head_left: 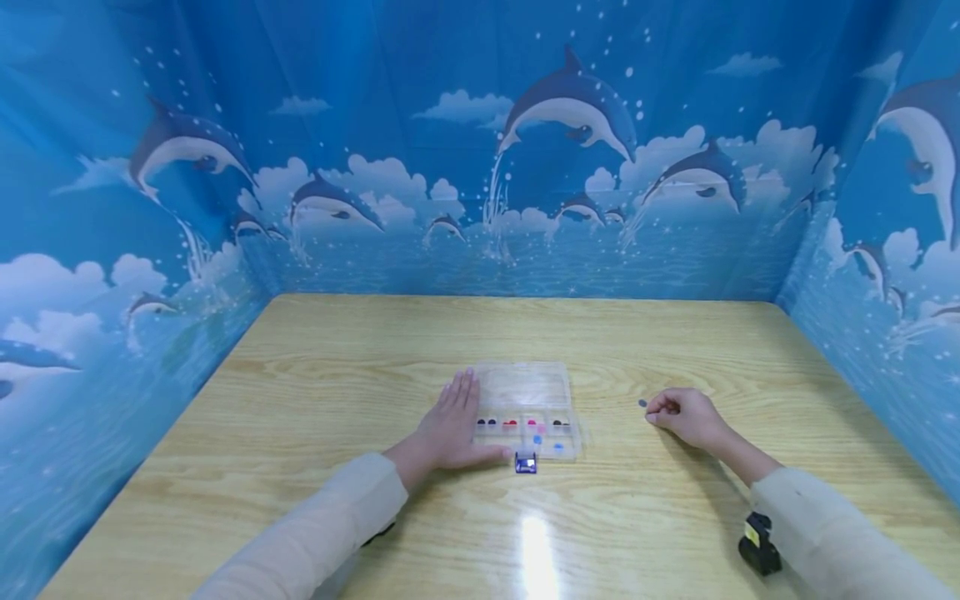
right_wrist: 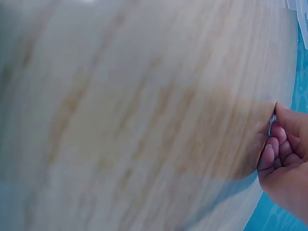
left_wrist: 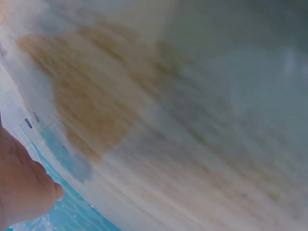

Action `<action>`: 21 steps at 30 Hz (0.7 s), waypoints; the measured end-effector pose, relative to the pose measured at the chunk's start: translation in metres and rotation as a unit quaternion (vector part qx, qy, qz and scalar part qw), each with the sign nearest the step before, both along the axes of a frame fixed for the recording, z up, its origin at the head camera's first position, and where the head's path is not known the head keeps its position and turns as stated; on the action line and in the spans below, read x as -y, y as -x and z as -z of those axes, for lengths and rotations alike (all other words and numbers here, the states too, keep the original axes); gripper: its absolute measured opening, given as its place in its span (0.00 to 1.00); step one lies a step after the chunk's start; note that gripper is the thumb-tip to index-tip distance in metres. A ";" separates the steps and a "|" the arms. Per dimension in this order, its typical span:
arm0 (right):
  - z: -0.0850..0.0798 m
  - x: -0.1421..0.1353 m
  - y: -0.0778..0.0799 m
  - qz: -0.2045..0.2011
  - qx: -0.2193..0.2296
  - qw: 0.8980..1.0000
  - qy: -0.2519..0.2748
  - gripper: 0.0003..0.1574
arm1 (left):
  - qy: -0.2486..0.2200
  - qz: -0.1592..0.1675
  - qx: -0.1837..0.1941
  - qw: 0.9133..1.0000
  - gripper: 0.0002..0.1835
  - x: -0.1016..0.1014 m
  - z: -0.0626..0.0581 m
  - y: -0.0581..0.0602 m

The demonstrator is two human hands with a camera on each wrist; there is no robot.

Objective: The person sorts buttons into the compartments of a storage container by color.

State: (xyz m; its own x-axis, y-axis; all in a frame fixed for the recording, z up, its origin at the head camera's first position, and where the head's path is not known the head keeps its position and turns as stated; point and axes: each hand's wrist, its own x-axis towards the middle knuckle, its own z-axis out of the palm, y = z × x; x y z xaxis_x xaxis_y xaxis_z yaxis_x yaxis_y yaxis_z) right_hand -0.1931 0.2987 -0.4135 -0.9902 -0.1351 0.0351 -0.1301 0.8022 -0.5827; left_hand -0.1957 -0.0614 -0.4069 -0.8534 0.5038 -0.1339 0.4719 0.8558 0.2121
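Note:
A clear plastic compartment box [head_left: 567, 442] lies with its lid [head_left: 525, 385] folded back, away from me. Small black, red, pink and blue pieces sit in its compartments. My left hand [head_left: 459, 429] rests along the box's left side, fingers straight, thumb stretched along the front edge. Just beyond that thumb's tip is a small dark-blue rectangular piece [head_left: 526, 462]. To the right of the box, my right hand [head_left: 686, 415] is low over the table, fingers curled, thumb and forefinger tips together. A small dark disc [head_left: 642, 403] lies right at those fingertips; I cannot tell whether they pinch anything.
The wood-grain table [head_left: 360, 333] extends on all sides of the box. Blue curtains with dolphins [head_left: 570, 108] enclose its back and sides. A black strapped device [head_left: 760, 543] is at my right wrist. In the right wrist view, the box's clear edge [right_wrist: 303, 21] shows at the upper right.

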 end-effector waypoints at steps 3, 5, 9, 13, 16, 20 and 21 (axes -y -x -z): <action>-0.001 0.001 0.000 -0.005 -0.001 1.000 -0.002 0.03 | -0.001 0.000 0.000 1.000 0.62 0.000 0.000 0.000; -0.001 0.001 0.000 -0.008 -0.001 1.000 -0.002 0.03 | -0.001 0.000 0.001 1.000 0.62 0.000 0.000 0.000; -0.001 0.001 0.000 -0.012 -0.004 1.000 -0.003 0.03 | -0.001 -0.001 0.001 1.000 0.62 0.000 0.001 0.001; 0.000 0.001 0.000 -0.019 -0.012 1.000 -0.007 0.02 | 0.000 -0.001 0.001 1.000 0.62 0.000 0.002 0.001; -0.001 0.001 0.000 -0.024 -0.017 1.000 -0.009 0.03 | 0.000 -0.001 0.002 1.000 0.62 0.000 0.002 0.001; -0.002 0.002 -0.001 -0.019 -0.019 1.000 -0.010 0.04 | -0.002 0.000 0.001 1.000 0.62 0.000 0.002 0.001; -0.002 0.002 -0.002 -0.019 -0.020 1.000 -0.010 0.05 | -0.001 0.000 0.001 1.000 0.62 0.000 0.001 0.001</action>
